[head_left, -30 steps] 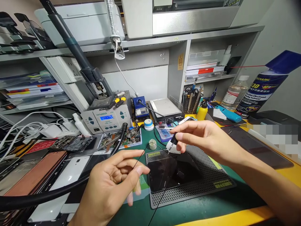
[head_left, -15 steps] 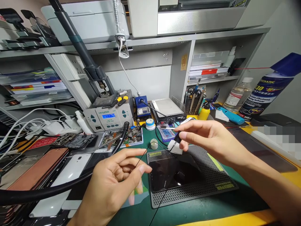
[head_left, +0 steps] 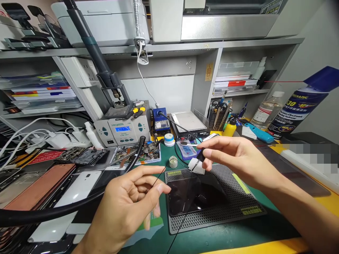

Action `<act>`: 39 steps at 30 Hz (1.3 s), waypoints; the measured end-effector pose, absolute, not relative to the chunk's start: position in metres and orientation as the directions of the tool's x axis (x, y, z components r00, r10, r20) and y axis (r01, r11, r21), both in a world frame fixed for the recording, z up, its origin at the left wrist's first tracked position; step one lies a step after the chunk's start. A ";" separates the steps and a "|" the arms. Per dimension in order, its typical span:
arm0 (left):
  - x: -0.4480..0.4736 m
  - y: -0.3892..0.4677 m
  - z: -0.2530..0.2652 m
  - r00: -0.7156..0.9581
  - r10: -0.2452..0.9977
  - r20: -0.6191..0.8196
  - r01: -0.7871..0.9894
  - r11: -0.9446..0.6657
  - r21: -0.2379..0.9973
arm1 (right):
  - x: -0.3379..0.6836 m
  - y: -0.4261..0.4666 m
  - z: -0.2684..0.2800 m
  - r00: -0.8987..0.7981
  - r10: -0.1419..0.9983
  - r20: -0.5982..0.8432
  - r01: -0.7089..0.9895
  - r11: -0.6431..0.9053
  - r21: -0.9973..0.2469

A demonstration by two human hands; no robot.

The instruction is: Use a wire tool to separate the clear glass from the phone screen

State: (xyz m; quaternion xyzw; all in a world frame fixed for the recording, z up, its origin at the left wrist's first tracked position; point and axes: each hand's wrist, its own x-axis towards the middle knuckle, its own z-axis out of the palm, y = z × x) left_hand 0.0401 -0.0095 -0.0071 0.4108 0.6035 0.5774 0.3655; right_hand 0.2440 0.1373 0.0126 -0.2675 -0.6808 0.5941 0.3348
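Note:
My left hand (head_left: 132,208) is at lower centre, its fingers curled around a thin black strip (head_left: 159,177). The strip rises past the index fingertip and arcs toward my right hand (head_left: 233,155). That hand pinches a small dark piece (head_left: 200,155) between thumb and fingers; its exact kind is hard to make out. A white square (head_left: 196,166) lies just beneath it, apart or touching, I cannot tell. Below both hands a black glossy phone screen (head_left: 203,194) rests on a grey perforated mat (head_left: 243,197). A thin black line (head_left: 178,233) runs across the mat's left edge.
On the left are phone parts (head_left: 63,208) and a thick black hose (head_left: 53,220). Behind stand a rework station (head_left: 122,132), a tray of circuit boards (head_left: 140,153) and a small white-topped plate (head_left: 189,121). A spray can (head_left: 296,109) and a clear bottle (head_left: 267,109) stand right.
The camera view has shifted slightly, so the background sits a little differently. Both hands keep nearly the same pose; the lower fingers of my left hand have shifted slightly.

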 end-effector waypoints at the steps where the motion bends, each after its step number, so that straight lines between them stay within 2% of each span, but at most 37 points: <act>1: 0.040 -0.009 -0.007 -0.398 0.917 0.033 0.073 -0.004 0.997 | 0.244 0.138 0.012 -0.637 0.759 0.138 -0.034 0.151 -0.988; 25: 0.037 -0.010 -0.006 -0.361 0.931 0.045 0.097 -0.010 0.995 | 0.244 0.138 0.012 -0.642 0.757 0.124 -0.038 0.130 -0.991; 34: 0.028 -0.002 0.000 -0.400 0.916 0.030 0.135 0.027 0.990 | 0.248 0.143 0.010 -0.548 0.818 0.174 -0.060 0.169 -0.984; 39: 0.020 0.001 -0.003 -0.431 0.902 0.028 0.050 -0.007 0.999 | 0.248 0.143 0.003 -0.471 0.860 0.197 -0.073 0.185 -0.980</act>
